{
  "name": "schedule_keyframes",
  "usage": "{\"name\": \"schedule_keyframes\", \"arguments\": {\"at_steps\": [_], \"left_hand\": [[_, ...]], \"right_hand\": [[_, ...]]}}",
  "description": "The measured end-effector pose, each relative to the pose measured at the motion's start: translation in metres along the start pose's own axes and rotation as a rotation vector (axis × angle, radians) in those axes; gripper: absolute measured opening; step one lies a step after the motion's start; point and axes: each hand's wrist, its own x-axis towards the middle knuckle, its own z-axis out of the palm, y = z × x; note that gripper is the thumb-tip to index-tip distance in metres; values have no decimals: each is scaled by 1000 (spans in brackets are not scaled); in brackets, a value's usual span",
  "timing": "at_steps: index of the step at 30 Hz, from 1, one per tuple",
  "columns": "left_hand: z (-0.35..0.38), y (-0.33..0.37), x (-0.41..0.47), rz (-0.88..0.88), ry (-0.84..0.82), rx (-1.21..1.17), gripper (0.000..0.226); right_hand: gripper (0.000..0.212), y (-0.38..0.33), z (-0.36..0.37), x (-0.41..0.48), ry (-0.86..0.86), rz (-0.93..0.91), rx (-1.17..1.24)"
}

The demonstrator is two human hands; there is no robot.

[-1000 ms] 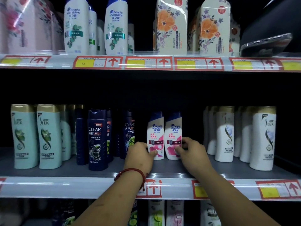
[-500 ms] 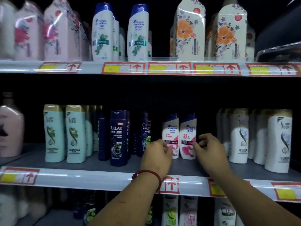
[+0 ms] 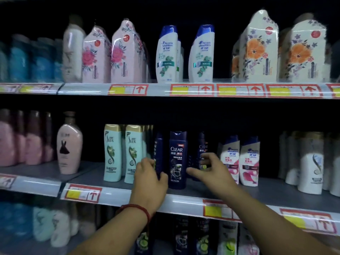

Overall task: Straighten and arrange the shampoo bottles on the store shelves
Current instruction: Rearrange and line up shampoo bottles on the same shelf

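On the mid shelf [image 3: 266, 188], L hand [image 3: 150, 183] curls round a thin dark bottle [image 3: 158, 146], R hand [image 3: 213, 172] round a back CLEAR bottle [image 3: 202, 144]. Blurry, bottoms hidden.

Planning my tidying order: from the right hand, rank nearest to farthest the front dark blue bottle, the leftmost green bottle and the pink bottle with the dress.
From the right hand:
1. Dark blue bottle, just to its left.
2. Green bottle, further left.
3. Pink bottle, far left.
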Motion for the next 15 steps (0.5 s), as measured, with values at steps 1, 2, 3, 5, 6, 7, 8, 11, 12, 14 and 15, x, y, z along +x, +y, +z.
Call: {"name": "schedule_keyframes", "arguments": {"at_steps": [1,2,3,5,6,7,8,11,12,14,15], "left_hand": [[-1,-2,3,-52,-48,5,45],[0,-3,6,-92,-99,-10,56],[2,-4,10,-120,-144,-44,65],[9,-4,18,-152,-205,-125,77],[13,-6,24,-169,-223,-158,83],[16,-8,32,-192,-237,-190,91],[20,-10,40,-209,-265,-221,100],[30,-18,59,-229,-342,-329,121],[31,-20,63,-236,-343,-358,124],[33,-22,68,-242,-326,-401,127],[35,-24,70,-240,-325,-407,127]], "right_hand": [[70,-3,9,2,-15,15,19],[76,-7,16,3,-27,24,33],[81,-9,22,5,-44,35,53],[84,-13,33,10,-71,52,115],[80,-13,38,13,-72,54,139],[79,-14,41,17,-61,55,154],[80,-14,44,21,-49,55,165],[84,-13,50,33,-23,59,203],[82,-13,51,36,-18,59,206],[77,-14,53,39,-22,63,207],[76,-15,54,40,-28,65,208]]}}
